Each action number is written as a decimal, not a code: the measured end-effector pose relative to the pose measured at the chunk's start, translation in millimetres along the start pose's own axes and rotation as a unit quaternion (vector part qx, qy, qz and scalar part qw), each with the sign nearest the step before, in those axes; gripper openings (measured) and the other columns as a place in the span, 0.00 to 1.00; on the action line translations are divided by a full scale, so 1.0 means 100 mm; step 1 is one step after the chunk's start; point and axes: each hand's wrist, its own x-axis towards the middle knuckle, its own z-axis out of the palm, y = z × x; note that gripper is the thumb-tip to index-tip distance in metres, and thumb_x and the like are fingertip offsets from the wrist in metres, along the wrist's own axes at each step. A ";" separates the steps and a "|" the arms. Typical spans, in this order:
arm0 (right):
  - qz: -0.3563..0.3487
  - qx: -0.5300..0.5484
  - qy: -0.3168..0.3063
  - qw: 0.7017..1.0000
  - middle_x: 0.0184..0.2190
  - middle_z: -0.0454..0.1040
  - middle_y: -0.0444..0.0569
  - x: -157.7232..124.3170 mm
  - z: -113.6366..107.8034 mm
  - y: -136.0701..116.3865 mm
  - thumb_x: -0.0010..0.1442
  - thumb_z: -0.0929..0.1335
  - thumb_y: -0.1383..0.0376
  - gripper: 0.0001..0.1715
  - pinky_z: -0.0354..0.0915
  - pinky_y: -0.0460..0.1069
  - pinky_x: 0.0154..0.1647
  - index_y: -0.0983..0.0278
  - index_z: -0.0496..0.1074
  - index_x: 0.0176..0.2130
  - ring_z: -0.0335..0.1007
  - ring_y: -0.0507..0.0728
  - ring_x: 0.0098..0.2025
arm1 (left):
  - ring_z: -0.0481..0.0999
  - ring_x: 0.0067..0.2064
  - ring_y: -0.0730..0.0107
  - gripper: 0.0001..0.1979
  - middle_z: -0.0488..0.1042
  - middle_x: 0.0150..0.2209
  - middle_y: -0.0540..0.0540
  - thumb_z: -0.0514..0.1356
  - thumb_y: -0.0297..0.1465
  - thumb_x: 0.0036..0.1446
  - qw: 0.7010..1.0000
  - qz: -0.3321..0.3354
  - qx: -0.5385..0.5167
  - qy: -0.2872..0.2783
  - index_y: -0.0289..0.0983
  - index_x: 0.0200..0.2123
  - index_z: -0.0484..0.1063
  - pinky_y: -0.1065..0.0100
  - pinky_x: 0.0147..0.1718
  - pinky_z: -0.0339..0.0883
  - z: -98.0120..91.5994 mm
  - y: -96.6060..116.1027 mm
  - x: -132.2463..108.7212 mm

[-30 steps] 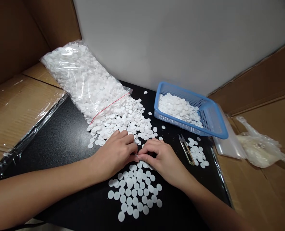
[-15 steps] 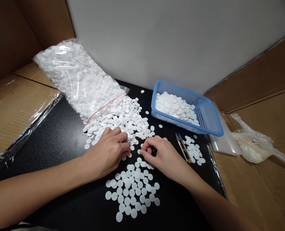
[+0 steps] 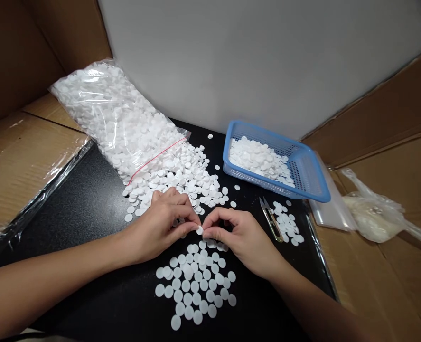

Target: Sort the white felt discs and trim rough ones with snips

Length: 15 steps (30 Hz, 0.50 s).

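Between the fingertips of both hands is a small white disc [image 3: 199, 230]. My left hand [image 3: 171, 221] pinches it from the left, thumb against fingers. From the right, my right hand [image 3: 235, 235] pinches at the same disc's edge. Just in front of the hands, many loose white discs [image 3: 196, 285] lie spread mostly flat on the black tabletop [image 3: 121, 299]. Behind my left hand a heap of white discs [image 3: 182, 175] spills from the mouth of a clear zip bag [image 3: 114, 109] full of them.
A blue mesh basket [image 3: 277, 183] partly filled with white discs stands at the back right. Thread snips [image 3: 270, 218] lie beside a small pile of discs [image 3: 288, 225]. A tied plastic bag [image 3: 370, 216] rests on cardboard [image 3: 384, 280] at the right. A grey wall closes the back.
My hands have come together over the table. The left fingertips have turned toward the right hand, and a white disc now shows pinched between them.
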 end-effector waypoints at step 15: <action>0.066 -0.229 -0.022 0.971 0.18 0.59 0.37 0.03 -0.12 0.05 0.60 0.70 0.62 0.11 0.50 0.46 0.23 0.61 0.71 0.26 0.54 0.50 0.22 | 0.65 0.44 0.59 0.09 0.73 0.36 0.46 0.60 0.27 0.65 0.934 0.259 0.244 0.020 0.36 0.29 0.72 0.58 0.40 0.49 0.05 -0.08 -0.03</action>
